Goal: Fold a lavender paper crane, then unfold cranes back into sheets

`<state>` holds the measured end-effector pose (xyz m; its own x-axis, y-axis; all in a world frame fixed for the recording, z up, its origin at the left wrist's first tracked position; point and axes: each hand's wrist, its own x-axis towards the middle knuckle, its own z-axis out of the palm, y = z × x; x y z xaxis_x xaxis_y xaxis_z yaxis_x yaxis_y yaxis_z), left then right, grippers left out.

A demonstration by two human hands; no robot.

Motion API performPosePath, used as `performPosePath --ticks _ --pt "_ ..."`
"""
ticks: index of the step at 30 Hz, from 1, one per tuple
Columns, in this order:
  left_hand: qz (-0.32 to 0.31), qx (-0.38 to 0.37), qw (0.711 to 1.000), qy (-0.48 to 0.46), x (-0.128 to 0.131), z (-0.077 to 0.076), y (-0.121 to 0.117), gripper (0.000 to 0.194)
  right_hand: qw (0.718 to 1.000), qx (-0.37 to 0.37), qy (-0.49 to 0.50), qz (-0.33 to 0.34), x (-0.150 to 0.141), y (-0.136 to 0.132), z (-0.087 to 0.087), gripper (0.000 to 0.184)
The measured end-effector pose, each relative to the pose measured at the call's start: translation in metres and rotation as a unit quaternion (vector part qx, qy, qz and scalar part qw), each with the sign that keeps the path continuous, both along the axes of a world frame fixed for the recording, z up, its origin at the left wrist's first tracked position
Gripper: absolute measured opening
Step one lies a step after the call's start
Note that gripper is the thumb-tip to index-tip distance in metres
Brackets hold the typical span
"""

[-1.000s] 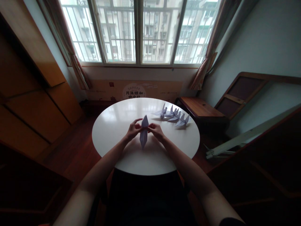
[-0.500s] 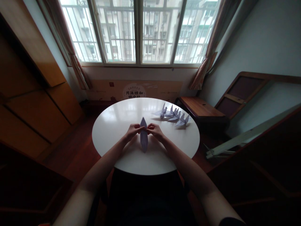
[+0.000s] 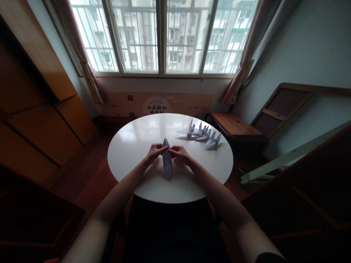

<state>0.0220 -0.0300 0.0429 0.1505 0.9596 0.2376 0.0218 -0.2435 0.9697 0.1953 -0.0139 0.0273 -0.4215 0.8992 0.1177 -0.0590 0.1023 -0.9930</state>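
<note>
A long, diamond-shaped piece of folded pale purple paper (image 3: 167, 164) is held upright over the white round table (image 3: 123, 160), its slim tip pointing away from me. My left hand (image 3: 155, 151) pinches its left edge, thumb lying across the front. On the opposite edge, my right hand (image 3: 179, 152) grips the paper between thumb and fingers. Both hands are closed and almost meet at the middle of the paper. Further back on the right of the table stand several folded paper cranes (image 3: 203, 132) of the same colour.
Beyond the table, a printed cardboard panel (image 3: 178, 104) stands below the barred window (image 3: 142, 40). A low wooden bench (image 3: 236, 124) is at the back right. Wooden cabinets (image 3: 35, 135) line the left side, and a pale board (image 3: 290, 155) leans at the right.
The folded paper has tilted slightly, its far tip shifting left and its near tip moving right and closer to me. Both hands keep their hold; the cranes stay put.
</note>
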Motion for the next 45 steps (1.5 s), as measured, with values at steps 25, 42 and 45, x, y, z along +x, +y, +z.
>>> performPosePath --ticks 25,42,45 --pt "0.037 0.001 0.998 -0.060 0.003 -0.007 0.006 0.045 0.999 0.021 -0.028 0.032 -0.001 -0.005 0.004 0.044" --pt "0.074 0.023 0.995 -0.056 0.002 -0.005 0.004 0.048 0.994 -0.026 -0.088 0.053 -0.001 -0.006 0.001 0.050" --pt "0.079 0.019 0.995 -0.058 0.002 -0.006 0.005 0.049 0.995 -0.024 -0.087 0.053 -0.001 -0.005 0.001 0.049"
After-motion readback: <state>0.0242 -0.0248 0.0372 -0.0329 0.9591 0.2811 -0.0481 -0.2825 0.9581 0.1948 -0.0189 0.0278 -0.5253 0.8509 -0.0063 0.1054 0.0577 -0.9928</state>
